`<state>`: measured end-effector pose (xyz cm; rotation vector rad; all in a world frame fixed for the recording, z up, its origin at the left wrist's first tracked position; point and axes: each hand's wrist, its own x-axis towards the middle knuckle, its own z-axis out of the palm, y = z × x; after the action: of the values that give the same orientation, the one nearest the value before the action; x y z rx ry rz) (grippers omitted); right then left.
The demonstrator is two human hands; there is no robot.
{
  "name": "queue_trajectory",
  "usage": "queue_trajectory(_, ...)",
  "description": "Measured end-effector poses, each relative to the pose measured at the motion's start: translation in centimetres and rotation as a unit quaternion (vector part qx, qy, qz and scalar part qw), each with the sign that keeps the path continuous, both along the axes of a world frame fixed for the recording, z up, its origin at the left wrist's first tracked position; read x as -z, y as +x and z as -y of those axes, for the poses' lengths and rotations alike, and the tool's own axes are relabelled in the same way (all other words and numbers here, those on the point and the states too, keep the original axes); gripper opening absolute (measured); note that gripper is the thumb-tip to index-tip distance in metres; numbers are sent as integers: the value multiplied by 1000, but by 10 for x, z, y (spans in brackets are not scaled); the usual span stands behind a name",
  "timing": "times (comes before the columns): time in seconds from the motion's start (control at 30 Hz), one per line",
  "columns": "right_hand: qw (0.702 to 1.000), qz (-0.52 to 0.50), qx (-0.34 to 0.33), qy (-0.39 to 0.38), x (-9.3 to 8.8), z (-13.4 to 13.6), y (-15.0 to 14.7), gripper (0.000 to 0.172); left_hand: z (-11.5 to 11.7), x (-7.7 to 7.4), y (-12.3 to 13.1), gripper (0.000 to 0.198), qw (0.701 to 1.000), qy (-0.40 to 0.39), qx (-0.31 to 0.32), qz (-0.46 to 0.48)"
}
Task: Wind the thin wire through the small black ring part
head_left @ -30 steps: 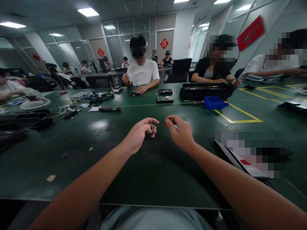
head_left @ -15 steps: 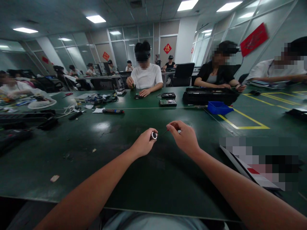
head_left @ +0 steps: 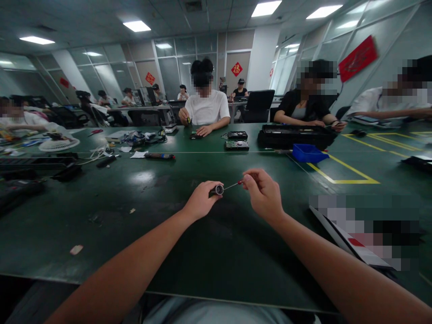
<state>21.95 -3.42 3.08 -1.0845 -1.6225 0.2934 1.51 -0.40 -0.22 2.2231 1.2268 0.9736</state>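
My left hand (head_left: 201, 199) is closed around a small dark cylinder (head_left: 219, 189) with a shiny round rim, its hollow-looking end facing right. Opposite it, my right hand (head_left: 265, 193) grips a thin screwdriver (head_left: 232, 185) with a red collar; most of its handle is hidden in the fingers. The metal shaft slants down and left, and its tip is at the cylinder's rim. Whether the tip touches the rim or is inside it, I cannot tell. Both hands are above the green tabletop (head_left: 189, 252).
A dark pen-like tool (head_left: 159, 156) lies ahead on the left. Beyond are a circuit board (head_left: 237, 145), a blue bin (head_left: 308, 153) and a long black casing (head_left: 297, 135). A blurred-out flat item (head_left: 357, 234) sits right. Co-workers sit across the table.
My right hand has moved slightly right, and more of the screwdriver's shaft and its red collar shows. The cylinder has turned a little, its rim now less bright.
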Motion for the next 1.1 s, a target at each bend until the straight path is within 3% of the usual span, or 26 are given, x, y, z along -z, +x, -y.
queue_trajectory(0.47, 999, 50, 0, 12, 2, -2, -2, 16, 0, 1, 0, 35, 1000, 9, 6, -15)
queue_trajectory(0.73, 994, 84, 64, -17, -2, -2, -2, 37, -1, 2, -5, 37, 999, 18, 12, -30)
queue_trajectory(0.93, 993, 117, 9, -15, -1, -2, 0, 18, -3, 2, -5, 38, 999, 15, -1, -31)
queue_trajectory(1.1, 991, 118, 6, -57, -1, -4, -1, 28, -3, 2, -4, 38, 999, 11, -10, -33)
